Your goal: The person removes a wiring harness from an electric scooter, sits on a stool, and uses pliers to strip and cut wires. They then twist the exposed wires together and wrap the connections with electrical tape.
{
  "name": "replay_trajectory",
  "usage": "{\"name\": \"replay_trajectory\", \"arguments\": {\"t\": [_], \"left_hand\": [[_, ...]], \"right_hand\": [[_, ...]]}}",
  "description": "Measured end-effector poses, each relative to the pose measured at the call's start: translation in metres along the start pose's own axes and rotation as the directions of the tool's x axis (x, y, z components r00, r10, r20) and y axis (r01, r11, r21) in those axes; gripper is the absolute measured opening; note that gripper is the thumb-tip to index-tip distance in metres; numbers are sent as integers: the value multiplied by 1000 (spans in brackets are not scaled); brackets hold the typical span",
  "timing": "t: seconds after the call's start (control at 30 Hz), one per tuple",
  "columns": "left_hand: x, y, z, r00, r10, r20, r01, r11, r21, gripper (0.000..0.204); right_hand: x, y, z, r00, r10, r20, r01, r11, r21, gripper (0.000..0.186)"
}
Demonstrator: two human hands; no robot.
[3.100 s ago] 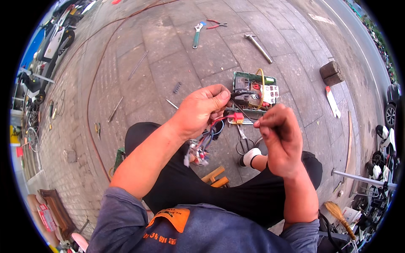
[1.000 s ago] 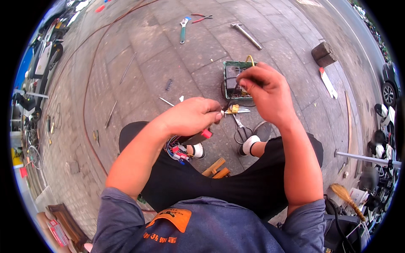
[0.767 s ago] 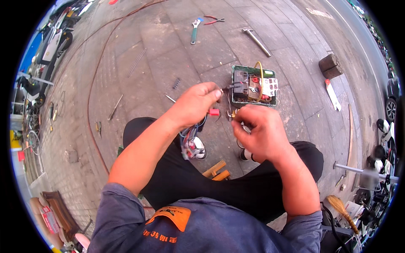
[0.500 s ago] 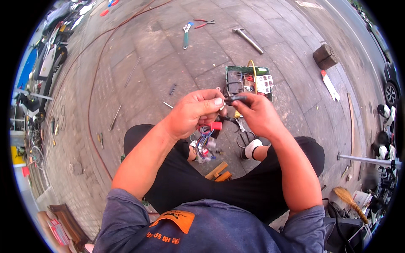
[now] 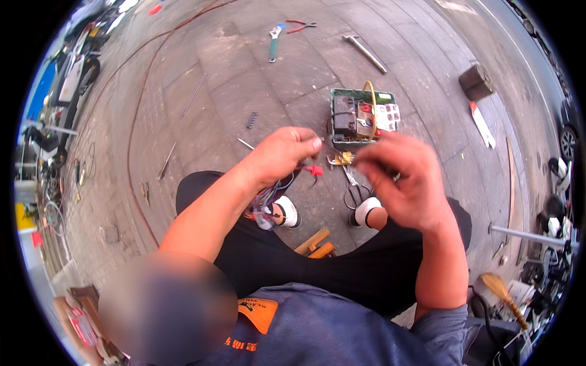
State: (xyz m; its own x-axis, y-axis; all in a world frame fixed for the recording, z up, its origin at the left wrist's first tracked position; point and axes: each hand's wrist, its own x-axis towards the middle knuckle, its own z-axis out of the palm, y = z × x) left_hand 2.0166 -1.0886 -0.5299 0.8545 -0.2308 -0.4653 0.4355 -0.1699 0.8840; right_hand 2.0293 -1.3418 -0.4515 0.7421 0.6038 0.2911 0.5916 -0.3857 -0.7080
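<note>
Seated person, seen from above, working over a paved floor (image 5: pixel 244 79). Left hand (image 5: pixel 282 152): fingers curled shut around a bundle of coloured wires (image 5: pixel 268 198), which hangs below the palm toward the left shoe (image 5: pixel 287 211); a red connector (image 5: pixel 314 171) sticks out just beside the fingertips. Right hand (image 5: pixel 400 180): raised and blurred, fingers drawn narrow as in a pinch; whether they hold anything cannot be told. Between and beyond the hands, a green open box (image 5: pixel 361 116) of electrical parts with a yellow wire loop (image 5: pixel 370 97) rests on the floor. Scissors (image 5: pixel 353 192) lie near the right shoe (image 5: pixel 366 212). Farther off: wrench (image 5: pixel 274 43), red-handled pliers (image 5: pixel 300 25), hammer (image 5: pixel 364 52). Two wooden blocks (image 5: pixel 316 244) lie between the legs.
</note>
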Motion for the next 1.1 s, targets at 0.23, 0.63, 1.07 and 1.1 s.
{"name": "replay_trajectory", "arguments": {"t": [0.23,0.63,1.07,1.1], "left_hand": [[-6,21,-19,956,288,52,-231,852,-470,31],[-3,5,28,904,-31,427,-35,989,146,35],[-3,23,-14,966,257,-28,-232,814,-533,30],[-3,24,-7,963,270,15,-217,804,-553,31]], "right_hand": [[4,40,29,829,549,104,-547,836,-54,19],[41,60,3,829,413,-376,-335,907,256,19],[-13,41,23,869,387,307,-314,913,-262,15],[-10,50,29,868,411,278,-308,885,-349,15]]}}
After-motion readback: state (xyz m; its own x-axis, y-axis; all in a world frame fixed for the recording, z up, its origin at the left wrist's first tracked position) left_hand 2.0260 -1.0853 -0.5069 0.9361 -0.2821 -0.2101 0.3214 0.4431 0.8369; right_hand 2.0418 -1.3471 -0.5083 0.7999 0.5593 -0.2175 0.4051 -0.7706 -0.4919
